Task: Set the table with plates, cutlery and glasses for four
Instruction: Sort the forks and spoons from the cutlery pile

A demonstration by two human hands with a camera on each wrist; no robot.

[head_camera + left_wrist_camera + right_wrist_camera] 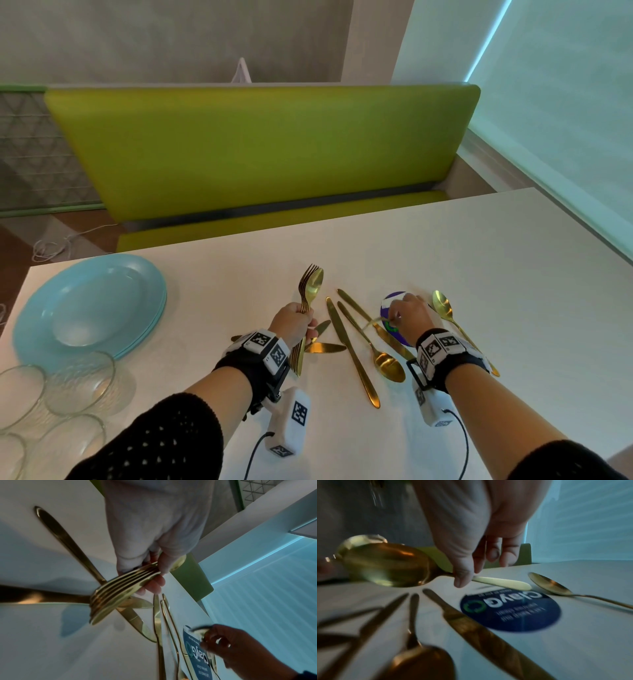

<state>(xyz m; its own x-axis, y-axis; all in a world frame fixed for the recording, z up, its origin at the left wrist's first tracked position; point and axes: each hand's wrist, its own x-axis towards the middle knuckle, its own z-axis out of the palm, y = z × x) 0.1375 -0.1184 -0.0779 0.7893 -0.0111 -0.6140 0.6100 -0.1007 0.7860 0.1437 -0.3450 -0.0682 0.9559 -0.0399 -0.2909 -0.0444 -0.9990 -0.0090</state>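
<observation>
My left hand (301, 322) grips an upright bundle of gold forks and a spoon (310, 291); the left wrist view shows the stacked handles (118, 591) in its curled fingers. My right hand (399, 313) pinches a gold spoon (388, 565) by its handle and holds it lifted, blurred, above a round blue sticker (510, 614). Between the hands, loose gold knives (349, 356) and a spoon (388, 365) lie fanned on the white table (479, 274). Another spoon (445, 310) lies right of my right hand. Two knives (325, 347) lie crossed beside my left wrist.
A stack of light-blue plates (89, 305) sits at the table's left end. Several clear glasses (78, 380) stand in front of it at the near left corner. A green bench (260, 150) runs along the table's far side, and a window wall is on the right.
</observation>
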